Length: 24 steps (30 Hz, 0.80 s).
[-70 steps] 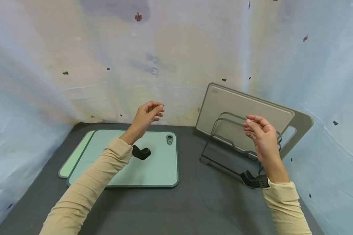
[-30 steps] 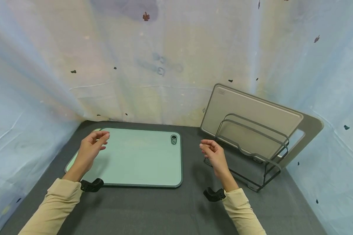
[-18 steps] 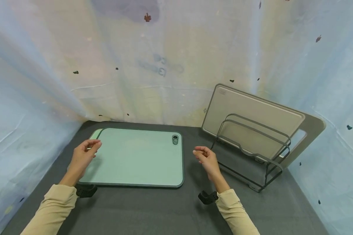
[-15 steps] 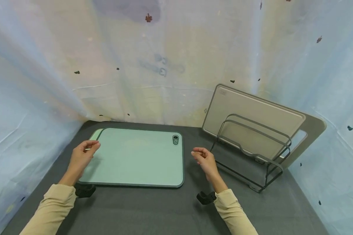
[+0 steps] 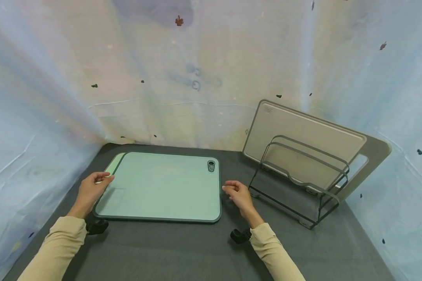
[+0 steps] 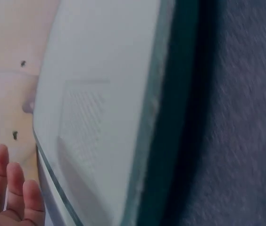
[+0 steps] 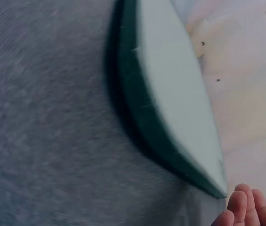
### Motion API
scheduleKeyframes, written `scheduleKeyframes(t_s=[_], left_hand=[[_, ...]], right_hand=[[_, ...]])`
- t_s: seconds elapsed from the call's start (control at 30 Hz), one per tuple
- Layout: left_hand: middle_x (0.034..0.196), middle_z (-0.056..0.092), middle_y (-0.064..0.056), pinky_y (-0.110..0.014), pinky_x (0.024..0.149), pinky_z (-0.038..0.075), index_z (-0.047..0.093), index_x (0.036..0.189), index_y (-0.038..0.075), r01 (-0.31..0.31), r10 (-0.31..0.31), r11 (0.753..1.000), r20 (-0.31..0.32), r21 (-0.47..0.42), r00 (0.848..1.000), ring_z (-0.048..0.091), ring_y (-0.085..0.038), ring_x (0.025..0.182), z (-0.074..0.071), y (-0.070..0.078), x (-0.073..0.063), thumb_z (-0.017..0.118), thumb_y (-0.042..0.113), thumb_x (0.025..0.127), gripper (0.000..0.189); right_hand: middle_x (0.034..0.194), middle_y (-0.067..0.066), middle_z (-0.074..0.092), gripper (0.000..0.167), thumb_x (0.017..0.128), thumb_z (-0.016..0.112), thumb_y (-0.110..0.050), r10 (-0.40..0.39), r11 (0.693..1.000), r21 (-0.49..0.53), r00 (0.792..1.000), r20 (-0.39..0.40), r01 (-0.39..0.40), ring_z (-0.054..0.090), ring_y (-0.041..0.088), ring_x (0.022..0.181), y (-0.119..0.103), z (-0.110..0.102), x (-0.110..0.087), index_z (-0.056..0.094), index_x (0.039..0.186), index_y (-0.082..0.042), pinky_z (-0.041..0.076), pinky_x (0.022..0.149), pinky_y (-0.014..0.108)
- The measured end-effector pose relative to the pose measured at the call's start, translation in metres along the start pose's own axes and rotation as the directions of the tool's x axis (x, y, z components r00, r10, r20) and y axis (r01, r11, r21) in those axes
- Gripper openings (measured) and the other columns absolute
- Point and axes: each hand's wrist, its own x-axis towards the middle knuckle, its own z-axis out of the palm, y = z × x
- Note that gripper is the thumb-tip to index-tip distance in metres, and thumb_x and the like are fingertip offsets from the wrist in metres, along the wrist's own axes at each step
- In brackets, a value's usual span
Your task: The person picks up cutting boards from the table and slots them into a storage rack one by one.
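A pale green cutting board [image 5: 161,187] with a dark green rim lies flat, partly covering a lighter green board [image 5: 114,164] that peeks out on its left. My left hand [image 5: 91,190] hovers at the left edge of the boards, fingers loosely bent, holding nothing. Close to the right edge hovers my right hand [image 5: 240,198], also without anything in its fingers. Each wrist view shows fingertips near the rim: left fingers [image 6: 15,183] and right fingers [image 7: 246,207].
To the right stands a dark wire rack [image 5: 284,203]. A beige cutting board [image 5: 312,144] leans upright in its back part, a handle cut-out at its right end. Grey cloth [image 5: 182,249] covers the table, with a pale patterned curtain [image 5: 211,70] behind and at the sides.
From in front of the rack, the right hand has moved left and down to the green board's right edge. The left hand has moved left and down to the boards' left edge.
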Motion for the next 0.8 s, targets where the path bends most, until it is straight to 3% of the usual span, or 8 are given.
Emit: scheduleKeyframes(t_s=[0.13,0.27,0.53,0.8], left_hand=[[0.126,0.045,-0.031,-0.045,0.078,0.046,0.041,0.136,-0.01,0.019,-0.02,1.0,0.081,0.011,0.997,0.046,-0.043,0.109,-0.002,-0.01,0.002,0.051,0.043,0.1,0.065],[0.129,0.04,-0.034,-0.058,0.085,0.041,0.037,0.138,-0.012,0.03,-0.035,0.999,0.136,0.038,0.99,0.041,-0.049,0.115,-0.005,-0.018,0.004,0.052,0.042,0.1,0.067],[0.126,0.042,-0.036,-0.061,0.084,0.041,0.042,0.133,-0.013,0.006,-0.018,0.994,0.116,0.105,0.993,0.042,-0.052,0.113,-0.009,-0.027,0.01,0.053,0.037,0.1,0.062],[0.129,0.038,-0.04,-0.062,0.088,0.041,0.037,0.136,-0.017,0.018,-0.053,0.985,0.204,0.171,0.977,0.041,-0.055,0.114,-0.014,-0.032,0.018,0.051,0.035,0.101,0.064]], right_hand=[[0.097,0.008,0.067,0.039,0.092,0.068,-0.017,0.007,1.0,-0.022,1.0,0.007,-0.007,0.063,0.03,0.094,0.005,0.003,0.002,0.061,0.122,0.006,0.052,0.081,0.043],[0.096,0.009,0.067,0.037,0.091,0.068,-0.015,0.013,0.999,-0.05,1.0,0.008,-0.012,0.065,0.027,0.089,0.006,0.005,0.004,0.061,0.122,0.006,0.054,0.079,0.04],[0.094,0.007,0.068,0.036,0.091,0.067,-0.013,0.017,0.993,-0.116,1.0,0.019,-0.015,0.065,0.021,0.084,0.003,0.008,0.009,0.062,0.121,0.006,0.055,0.076,0.037],[0.093,0.007,0.065,0.036,0.09,0.068,-0.016,0.023,0.975,-0.222,0.999,0.036,-0.015,0.063,0.02,0.082,0.002,0.011,0.014,0.062,0.119,0.004,0.055,0.072,0.035]])
